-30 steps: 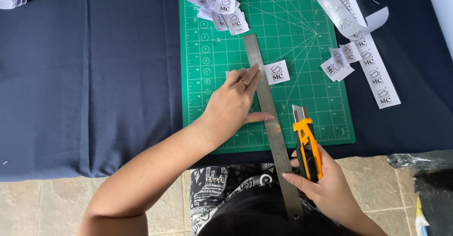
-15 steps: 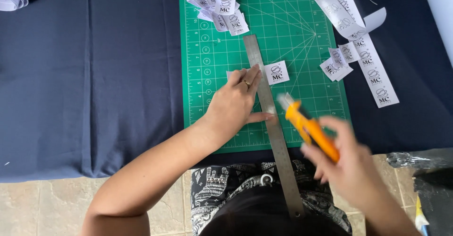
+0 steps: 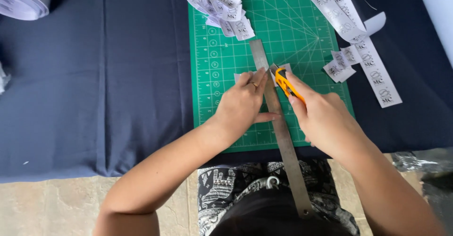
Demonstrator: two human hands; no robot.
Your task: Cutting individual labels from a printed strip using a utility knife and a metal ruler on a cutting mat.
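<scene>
My left hand (image 3: pixel 241 105) presses flat on a long steel ruler (image 3: pixel 278 122) that lies lengthwise on a green cutting mat (image 3: pixel 222 61). My right hand (image 3: pixel 321 115) grips an orange utility knife (image 3: pixel 284 84), its blade tip against the ruler's right edge. A small white label (image 3: pixel 284 68) lies under the ruler there, mostly hidden by the knife and my left hand's fingers.
A heap of cut white labels (image 3: pixel 222 7) sits at the mat's top left. Printed label strips (image 3: pixel 358 33) and a few loose labels (image 3: pixel 340 66) lie at the right. A dark blue cloth (image 3: pixel 94 75) covers the table; a white roll (image 3: pixel 21 0) is at the top left.
My right hand has carried the knife from the near end of the ruler up to the label beside my left hand. The left hand stays pressed on the ruler.
</scene>
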